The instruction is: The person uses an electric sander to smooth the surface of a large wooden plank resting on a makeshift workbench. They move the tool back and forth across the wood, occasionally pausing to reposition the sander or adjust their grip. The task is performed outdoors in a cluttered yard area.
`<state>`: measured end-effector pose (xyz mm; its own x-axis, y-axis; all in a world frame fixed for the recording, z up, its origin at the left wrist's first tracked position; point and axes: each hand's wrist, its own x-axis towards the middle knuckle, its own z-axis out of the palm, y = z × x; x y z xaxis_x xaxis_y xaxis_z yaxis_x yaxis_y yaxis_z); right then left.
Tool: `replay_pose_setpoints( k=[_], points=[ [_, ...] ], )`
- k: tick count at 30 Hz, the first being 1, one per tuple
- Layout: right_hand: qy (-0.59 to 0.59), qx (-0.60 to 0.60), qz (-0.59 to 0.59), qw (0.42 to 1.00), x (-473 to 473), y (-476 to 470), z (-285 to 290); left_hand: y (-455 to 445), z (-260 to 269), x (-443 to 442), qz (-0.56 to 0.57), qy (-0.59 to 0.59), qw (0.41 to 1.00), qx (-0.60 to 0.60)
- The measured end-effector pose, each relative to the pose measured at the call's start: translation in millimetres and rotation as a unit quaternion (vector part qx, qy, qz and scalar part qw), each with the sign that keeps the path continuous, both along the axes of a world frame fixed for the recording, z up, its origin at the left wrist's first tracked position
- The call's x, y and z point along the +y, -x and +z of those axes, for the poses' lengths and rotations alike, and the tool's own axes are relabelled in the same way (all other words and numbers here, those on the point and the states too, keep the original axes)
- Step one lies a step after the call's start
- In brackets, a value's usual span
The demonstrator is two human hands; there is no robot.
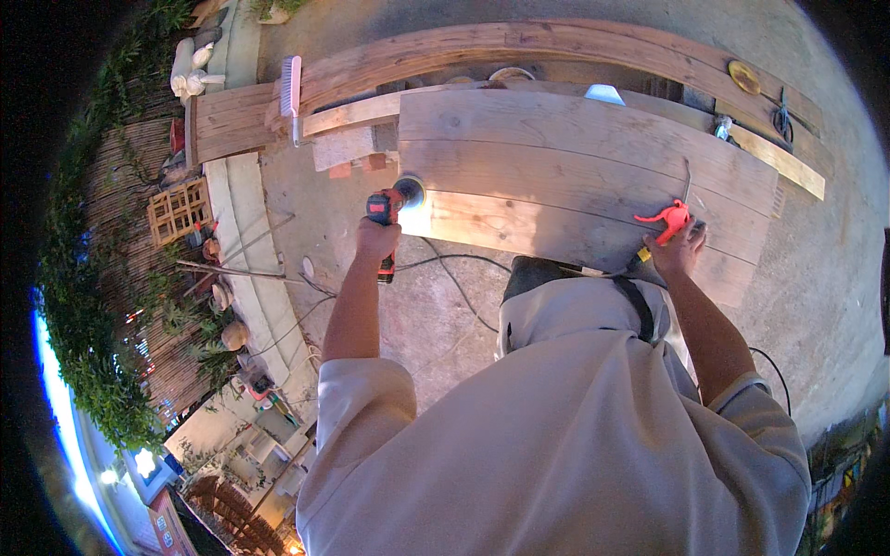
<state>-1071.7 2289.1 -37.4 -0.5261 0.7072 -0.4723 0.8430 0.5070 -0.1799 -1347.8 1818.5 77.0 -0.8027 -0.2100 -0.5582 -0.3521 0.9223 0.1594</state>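
Observation:
My left hand [377, 240] grips a red-and-black cordless drill [384, 203] by its handle. The round pad [411, 192] at the drill's front meets the left end of a wide plank panel [556, 146], where a bright patch of light falls. Over the panel's near right part, my right hand [676, 251] is wrapped around a red air blow gun [674, 217]. Its thin bent metal nozzle points away from me, and a yellow fitting [644, 255] shows at its lower end.
Beyond the panel runs a long timber plank [431, 55], with scissors [783, 121] and a round yellow disc [744, 76] at its right. A pink-backed brush [292, 97] lies at the left. Black cable [452, 260] crosses the concrete floor, and a wooden crate [179, 212] stands farther left.

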Motion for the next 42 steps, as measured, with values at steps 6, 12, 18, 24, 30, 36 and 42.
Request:
replay_pose_setpoints(
  k=[6,12,18,24,30,36,42],
  points=[
    [-0.021,0.000,0.024,0.999,1.5,-3.5,-5.1,-15.8,-8.8,26.5,-0.101,0.036,0.994,-0.011],
    [0.000,-0.027,0.020,0.999,2.5,0.4,0.3,3.6,0.0,24.3,-0.028,0.000,0.999,-0.026],
    [0.007,0.005,0.014,1.000,1.3,-3.6,0.1,-10.7,-4.9,17.2,0.019,-0.090,0.994,-0.061],
    [-0.011,0.000,0.029,1.000,2.6,-4.5,-4.6,-23.3,4.3,40.5,0.048,-0.099,0.992,-0.061],
    [0.012,-0.004,0.003,1.000,0.3,1.0,7.6,-11.3,-9.2,8.0,0.055,-0.048,0.997,-0.037],
    [-0.002,-0.020,0.009,1.000,-0.5,1.3,6.4,-18.4,10.6,31.0,0.083,-0.083,0.991,-0.059],
    [0.010,-0.005,-0.013,1.000,-1.4,2.8,11.5,-12.1,7.8,17.5,0.062,-0.063,0.993,-0.074]
  ],
)
